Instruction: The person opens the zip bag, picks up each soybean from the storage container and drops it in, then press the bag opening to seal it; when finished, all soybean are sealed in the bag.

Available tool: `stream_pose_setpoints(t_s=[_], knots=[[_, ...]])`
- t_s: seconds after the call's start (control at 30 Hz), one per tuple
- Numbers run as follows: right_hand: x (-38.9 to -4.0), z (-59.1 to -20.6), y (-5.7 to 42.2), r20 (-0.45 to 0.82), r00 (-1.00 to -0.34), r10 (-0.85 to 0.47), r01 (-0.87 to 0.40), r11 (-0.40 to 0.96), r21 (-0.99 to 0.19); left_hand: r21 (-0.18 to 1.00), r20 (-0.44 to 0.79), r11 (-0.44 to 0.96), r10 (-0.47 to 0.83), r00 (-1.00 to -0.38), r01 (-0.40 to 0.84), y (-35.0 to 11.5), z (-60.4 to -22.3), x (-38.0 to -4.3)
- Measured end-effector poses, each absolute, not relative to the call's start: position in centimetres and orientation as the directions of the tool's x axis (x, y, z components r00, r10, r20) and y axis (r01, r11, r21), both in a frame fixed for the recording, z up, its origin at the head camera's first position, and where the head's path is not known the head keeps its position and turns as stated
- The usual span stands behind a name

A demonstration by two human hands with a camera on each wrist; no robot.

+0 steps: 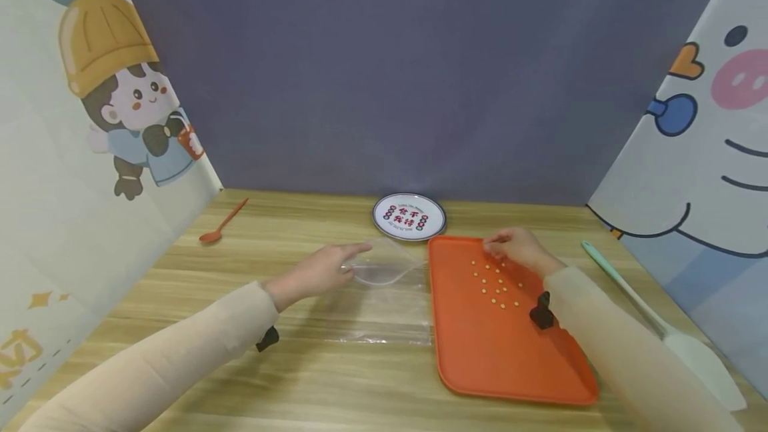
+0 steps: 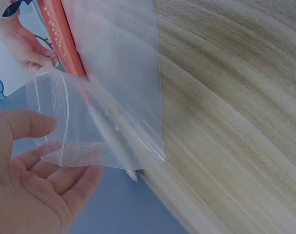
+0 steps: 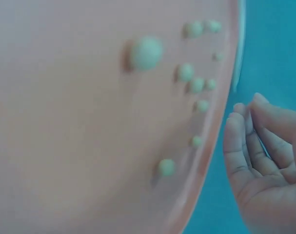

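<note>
My left hand (image 1: 321,272) holds a clear zip bag (image 1: 384,312) at its mouth, which gapes with a rounded rim. In the left wrist view the thumb is on the near side of the bag (image 2: 104,122) and the other fingers lie behind and below it. A small pale spot shows through the film. Over the far part of an orange tray (image 1: 492,352) is my right hand (image 1: 519,249), thumb and fingertips brought together. Whether a bead is between them is hidden. Several small, round, pale yellow beads (image 1: 494,301) lie scattered on the tray near this hand.
Behind the bag stands a white oval plate (image 1: 409,217) with red lettering. A small orange-brown spoon (image 1: 223,224) lies at the far left. Along the right side is a spatula (image 1: 624,285) with a mint handle and pale blade. Printed panels and a dark backdrop (image 1: 408,85) enclose the table.
</note>
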State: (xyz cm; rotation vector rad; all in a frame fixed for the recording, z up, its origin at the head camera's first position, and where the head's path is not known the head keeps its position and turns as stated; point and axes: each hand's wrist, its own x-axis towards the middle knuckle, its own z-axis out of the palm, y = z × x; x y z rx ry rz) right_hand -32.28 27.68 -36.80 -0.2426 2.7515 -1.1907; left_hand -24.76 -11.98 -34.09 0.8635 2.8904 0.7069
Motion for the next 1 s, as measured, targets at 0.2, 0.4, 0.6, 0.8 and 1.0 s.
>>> stream_pose_setpoints(t_s=[0.2,0.4,0.6,0.8,1.0], knots=[[-31.6,-35.6,26.5,-0.027,-0.982,-0.189,-0.105,0.654,-0.749,0.422,0.085,0.747,0.532,-0.843,0.514,-12.0,-34.0,-24.9],[-31.0,-34.4,24.8,-0.004,-0.975,-0.221,-0.129,0.582,-0.803,0.406,0.090,0.752,0.533,-0.841,0.520,-11.8,-33.6,-25.1],[-30.3,-33.4,22.2,0.025,-0.964,-0.264,-0.165,0.520,-0.838,0.412,0.086,0.756,0.524,-0.848,0.509,-11.6,-33.5,-25.0],[-29.1,-32.6,18.9,0.056,-0.942,-0.330,-0.207,0.442,-0.873,0.457,0.076,0.742,0.518,-0.852,0.491,-11.6,-33.9,-25.0],[-28.2,-32.4,15.8,0.080,-0.915,-0.396,-0.236,0.364,-0.901,0.465,0.080,0.735,0.521,-0.850,0.494,-11.6,-34.0,-25.2]])
